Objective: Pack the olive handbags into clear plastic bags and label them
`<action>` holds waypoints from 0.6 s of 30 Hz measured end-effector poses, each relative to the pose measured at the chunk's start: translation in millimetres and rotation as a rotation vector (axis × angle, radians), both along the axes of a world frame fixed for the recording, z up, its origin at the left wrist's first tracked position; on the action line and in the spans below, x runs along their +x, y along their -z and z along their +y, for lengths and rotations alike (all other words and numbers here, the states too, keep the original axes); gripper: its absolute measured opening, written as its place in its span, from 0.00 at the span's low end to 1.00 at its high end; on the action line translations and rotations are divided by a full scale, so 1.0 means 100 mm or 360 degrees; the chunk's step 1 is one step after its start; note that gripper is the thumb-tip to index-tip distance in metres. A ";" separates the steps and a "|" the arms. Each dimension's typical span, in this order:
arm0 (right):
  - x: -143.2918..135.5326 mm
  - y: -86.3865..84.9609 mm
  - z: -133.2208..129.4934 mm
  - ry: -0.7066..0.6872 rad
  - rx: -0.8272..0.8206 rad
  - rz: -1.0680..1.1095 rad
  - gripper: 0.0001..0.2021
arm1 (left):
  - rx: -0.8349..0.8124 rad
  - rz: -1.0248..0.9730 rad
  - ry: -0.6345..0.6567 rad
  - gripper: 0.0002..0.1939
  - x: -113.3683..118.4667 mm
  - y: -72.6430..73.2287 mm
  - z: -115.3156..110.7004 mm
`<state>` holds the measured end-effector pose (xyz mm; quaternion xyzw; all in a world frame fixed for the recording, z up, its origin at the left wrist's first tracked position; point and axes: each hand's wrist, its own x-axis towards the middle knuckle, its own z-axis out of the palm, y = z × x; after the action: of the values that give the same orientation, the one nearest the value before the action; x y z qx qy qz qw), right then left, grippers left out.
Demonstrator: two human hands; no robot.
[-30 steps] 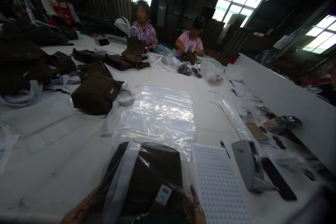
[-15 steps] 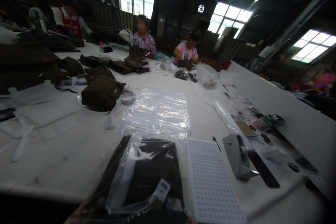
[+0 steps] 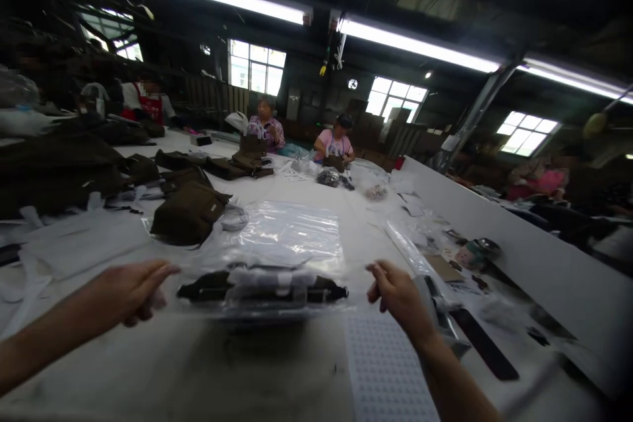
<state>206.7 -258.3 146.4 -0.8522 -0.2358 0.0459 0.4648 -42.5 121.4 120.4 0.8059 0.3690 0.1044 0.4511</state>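
My left hand (image 3: 129, 291) and my right hand (image 3: 398, 295) are closed in a pinch on the two sides of a clear plastic bag (image 3: 222, 311). Inside it is a dark fabric bag (image 3: 205, 289), with pale wrapping at its middle. Held above the table, the bag is seen from its top edge, and a shadow lies below it. Just behind lies a stack of clear plastic bags (image 3: 297, 227). Under my right forearm is a white sheet of small stickers (image 3: 383, 369), beside a grey tape dispenser (image 3: 438, 303).
A brown bag (image 3: 190, 214) and more brown bags (image 3: 54, 171) lie on the left. On the right are a dark flat strip (image 3: 484, 343), a bottle (image 3: 477, 254) and a white partition (image 3: 459, 211). Co-workers (image 3: 333, 145) sit across the table.
The plastic bag with the dark bag has risen and tipped so that its top edge faces me. Both hands have come into full view at its sides. My view has tilted upward.
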 end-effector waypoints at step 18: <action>0.73 -1.12 0.39 0.0159 -0.0758 -0.1061 0.10 | 0.1032 0.0208 0.0346 0.16 1.06 -1.43 0.59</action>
<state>279.7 -219.0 258.7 -0.9145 -0.3145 -0.2020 0.1545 63.3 179.9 263.1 0.9468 0.2568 0.1158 0.1555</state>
